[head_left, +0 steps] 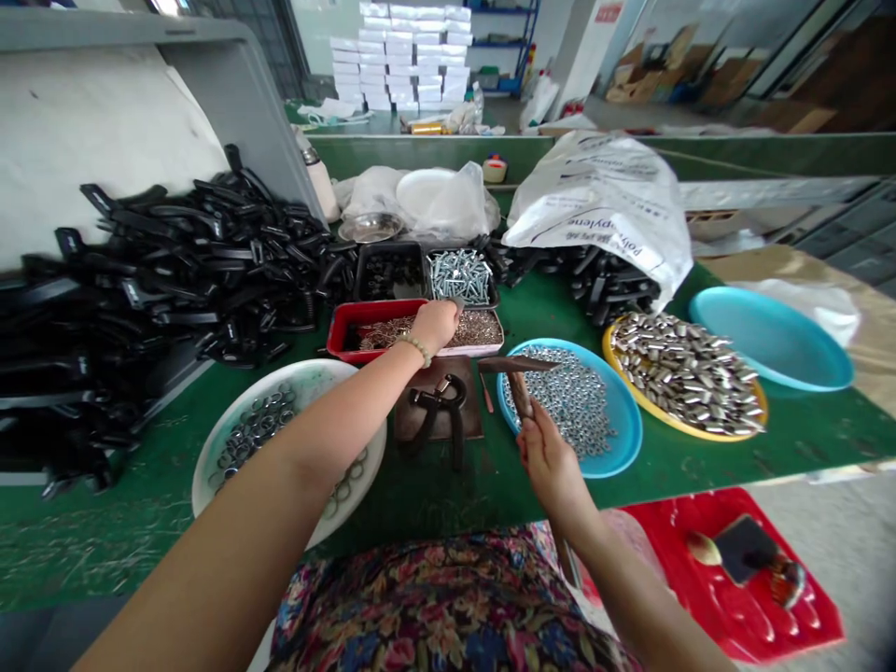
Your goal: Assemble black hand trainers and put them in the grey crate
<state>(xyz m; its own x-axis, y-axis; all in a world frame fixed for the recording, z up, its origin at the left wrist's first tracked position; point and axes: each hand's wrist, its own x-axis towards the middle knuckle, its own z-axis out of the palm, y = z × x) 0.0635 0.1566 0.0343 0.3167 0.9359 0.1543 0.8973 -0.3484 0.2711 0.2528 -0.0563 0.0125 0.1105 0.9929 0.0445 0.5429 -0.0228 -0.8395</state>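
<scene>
Left hand partly hides the red tray; left edge crops the grey crate.

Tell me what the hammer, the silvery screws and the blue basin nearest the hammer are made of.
Hammer: dull, dark head, probably steel; brown handle, perhaps wood by its color.
Screws: bright metal, likely plated, as their silvery glints suggest.
Blue basin: most likely plastic, given its smooth, evenly colored rim.

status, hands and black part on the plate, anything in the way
Left hand over copper-coloured small parts, hold unclear. Right hand gripping hammer. Black part on dark plate, no hand on it. Left forearm hides part of white basin.
</scene>
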